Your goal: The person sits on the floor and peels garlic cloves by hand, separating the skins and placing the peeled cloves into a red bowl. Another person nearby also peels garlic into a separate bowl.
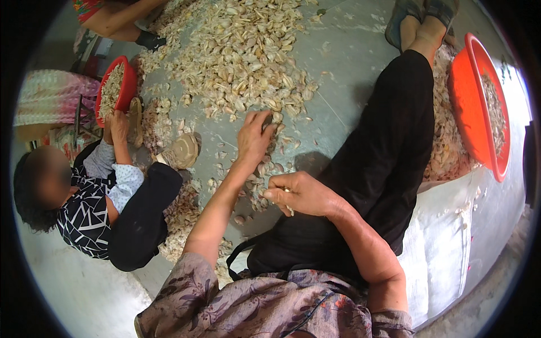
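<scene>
Left hand (pixel 255 137): stretched forward, fingers curled down onto a garlic clove (pixel 276 117) at the near edge of the garlic pile (pixel 242 53) — grip unclear.
Right hand (pixel 300 193): closed around a small blade (pixel 289 209) — just behind the left, above the lap.
Floor (pixel 349 56): grey, strewn with garlic.

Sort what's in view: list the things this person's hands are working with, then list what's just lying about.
In use:
left hand reaching into the garlic pile
right hand closed on a small tool

Lying about:
big red basin
small red basin
white sack
</scene>
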The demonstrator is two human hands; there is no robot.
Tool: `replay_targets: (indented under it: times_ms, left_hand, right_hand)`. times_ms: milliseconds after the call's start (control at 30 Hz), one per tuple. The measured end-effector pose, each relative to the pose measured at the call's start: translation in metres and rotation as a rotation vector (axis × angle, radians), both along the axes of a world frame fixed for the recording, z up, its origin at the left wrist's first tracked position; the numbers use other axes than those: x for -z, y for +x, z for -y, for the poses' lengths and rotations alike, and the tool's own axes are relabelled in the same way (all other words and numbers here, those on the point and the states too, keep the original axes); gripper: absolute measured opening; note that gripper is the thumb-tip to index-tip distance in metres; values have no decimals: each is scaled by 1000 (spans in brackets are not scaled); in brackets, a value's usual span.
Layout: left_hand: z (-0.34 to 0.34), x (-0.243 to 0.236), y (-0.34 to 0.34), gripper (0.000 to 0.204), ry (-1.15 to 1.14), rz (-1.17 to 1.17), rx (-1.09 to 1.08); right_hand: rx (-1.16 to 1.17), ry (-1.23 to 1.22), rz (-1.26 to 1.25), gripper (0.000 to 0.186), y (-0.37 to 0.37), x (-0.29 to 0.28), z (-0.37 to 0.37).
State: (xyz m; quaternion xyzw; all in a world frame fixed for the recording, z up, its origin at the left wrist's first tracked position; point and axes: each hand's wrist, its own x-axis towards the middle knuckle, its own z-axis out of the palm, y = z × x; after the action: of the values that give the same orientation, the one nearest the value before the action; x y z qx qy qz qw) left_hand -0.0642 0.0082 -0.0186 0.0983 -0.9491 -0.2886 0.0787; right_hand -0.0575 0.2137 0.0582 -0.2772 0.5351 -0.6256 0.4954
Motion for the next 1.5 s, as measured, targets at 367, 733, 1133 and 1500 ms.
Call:
replay_targets:
  times_ms: [367, 733, 1133, 1500]
  left_hand:
    - [4, -11, -1, 28, 866, 78, -135]
    - [-57, -88, 68, 43, 1479, -21, -64]
    - [-55, -117, 64, 44, 948, 35, 57]
    - [-44, -118, 62, 23, 943, 132, 107]
  right_hand:
    - [361, 49, -16, 13, 1, 12, 1]
    - [511, 50, -43, 28, 5, 11, 0]
    - [581, 27, -140, 24, 0, 1, -2]
    - [546, 122, -208, 29, -4, -1, 2]
